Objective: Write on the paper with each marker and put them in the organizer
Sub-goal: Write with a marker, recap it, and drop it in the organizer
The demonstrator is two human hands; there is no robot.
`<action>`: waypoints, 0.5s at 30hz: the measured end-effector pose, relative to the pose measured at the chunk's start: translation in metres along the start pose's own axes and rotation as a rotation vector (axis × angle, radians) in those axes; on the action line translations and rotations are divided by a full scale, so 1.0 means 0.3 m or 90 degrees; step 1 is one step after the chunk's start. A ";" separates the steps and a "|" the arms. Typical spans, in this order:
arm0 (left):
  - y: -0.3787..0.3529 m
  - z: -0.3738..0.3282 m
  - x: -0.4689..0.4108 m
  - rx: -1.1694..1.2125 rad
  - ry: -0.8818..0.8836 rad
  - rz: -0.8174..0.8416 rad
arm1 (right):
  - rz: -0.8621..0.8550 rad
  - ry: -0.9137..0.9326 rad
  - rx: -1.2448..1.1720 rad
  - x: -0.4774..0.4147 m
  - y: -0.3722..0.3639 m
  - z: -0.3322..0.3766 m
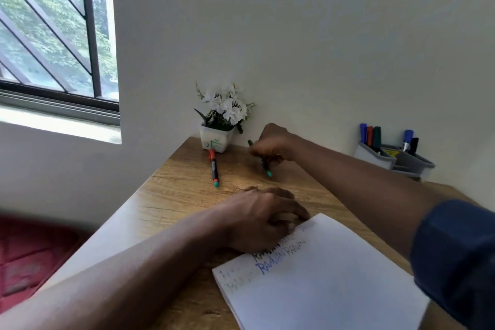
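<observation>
Right hand (pixel 270 146): reaches to the far side of the table, just right of the flower pot; fingers curled tight round the green marker.
Green marker (pixel 266 166): held in the right fist, above the far middle of the table; dark end sticks out on the far left of the fist, teal end points near and down. Contact between teal end and table cannot be determined.
Left hand (pixel 262 220): rests on the far left corner of the paper, fingers loosely bent, tips on the sheet; it holds nothing.
Paper (pixel 334 276): white sheet lying flat on the near right part of the table, turned at an angle. Lines of black and blue writing near the left hand, fainter writing at the left edge; letters too blurred to read with confidence.
Red-capped marker (pixel 213 167): lies flat on the table, well left of the green marker; red cap just beside the base of the pot, teal end toward the near side. No hand touches it.
Organizer (pixel 375 154): grey, compartmented, at the far right against the wall, well apart from both hands.
Stored markers (pixel 371 134): blue, red and green upright in the left compartment; a blue and a black in a compartment to the right.
Flower pot (pixel 215 138): white, white flowers, far edge of the table against the wall.
Table (pixel 174 190): wood grain.
Window (pixel 53 35): far left, barred, foliage beyond.
</observation>
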State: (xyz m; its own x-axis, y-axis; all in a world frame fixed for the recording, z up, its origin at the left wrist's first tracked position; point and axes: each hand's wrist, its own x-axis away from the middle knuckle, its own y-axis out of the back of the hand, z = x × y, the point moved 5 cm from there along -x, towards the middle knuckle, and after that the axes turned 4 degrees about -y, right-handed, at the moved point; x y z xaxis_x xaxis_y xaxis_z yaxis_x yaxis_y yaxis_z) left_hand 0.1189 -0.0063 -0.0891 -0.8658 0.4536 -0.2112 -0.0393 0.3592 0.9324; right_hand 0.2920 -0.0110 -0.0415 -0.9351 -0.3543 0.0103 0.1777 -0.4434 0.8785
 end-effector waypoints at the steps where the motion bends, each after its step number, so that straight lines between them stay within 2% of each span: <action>1: -0.002 0.000 -0.001 0.000 -0.002 -0.001 | -0.024 0.007 0.005 0.012 0.032 -0.026; 8: 0.008 0.011 -0.008 0.028 -0.009 -0.019 | -0.176 0.119 0.102 0.243 0.245 -0.186; 12: 0.003 0.021 -0.015 0.012 -0.002 -0.052 | -0.212 0.143 0.008 0.457 0.249 -0.291; 15: 0.002 0.025 -0.021 -0.004 0.005 -0.087 | -0.271 0.177 0.002 0.586 0.209 -0.340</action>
State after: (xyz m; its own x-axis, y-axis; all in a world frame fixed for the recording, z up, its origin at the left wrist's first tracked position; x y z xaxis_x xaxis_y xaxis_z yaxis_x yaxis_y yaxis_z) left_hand 0.1280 -0.0027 -0.0893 -0.8557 0.3950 -0.3343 -0.1602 0.4121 0.8970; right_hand 0.1702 -0.1852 -0.0333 -0.8074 -0.3479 -0.4765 -0.2030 -0.5944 0.7781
